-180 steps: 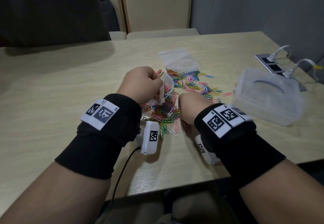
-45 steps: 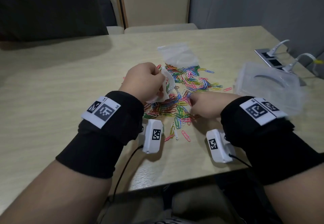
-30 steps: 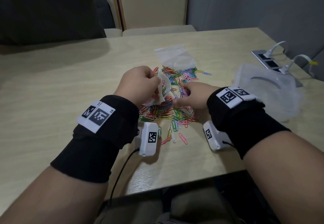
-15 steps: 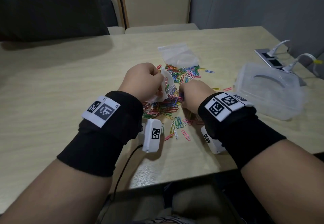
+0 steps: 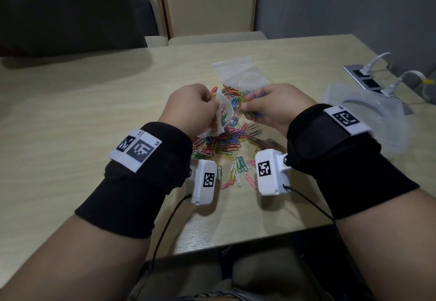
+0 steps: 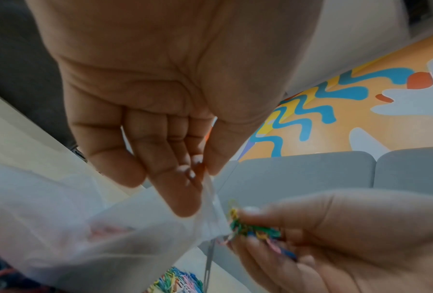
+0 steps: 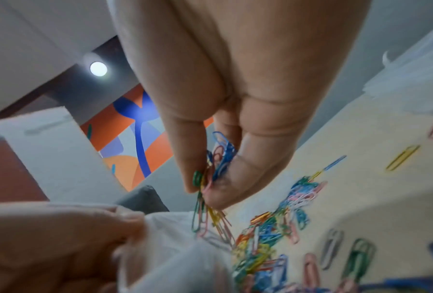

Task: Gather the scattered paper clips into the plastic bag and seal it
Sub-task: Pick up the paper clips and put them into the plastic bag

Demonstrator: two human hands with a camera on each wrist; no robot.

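Observation:
My left hand (image 5: 193,109) pinches the rim of a small clear plastic bag (image 5: 224,114) and holds it up above the table; a few clips show inside the bag (image 6: 104,232). My right hand (image 5: 271,107) pinches a bunch of coloured paper clips (image 7: 215,170) right beside the bag's mouth (image 6: 215,224). A heap of coloured paper clips (image 5: 224,142) lies on the table under and between both hands, with loose ones (image 5: 238,173) nearer the front edge.
A second clear plastic bag (image 5: 240,74) lies flat behind the heap. A clear plastic box (image 5: 368,114) stands at the right, with a socket panel and white cables (image 5: 370,74) behind it. Chairs (image 5: 207,5) stand beyond the far table edge.
My right hand has lifted off the heap with a bunch of clips and come up level with the bag's mouth. The left hand has kept the bag in place.

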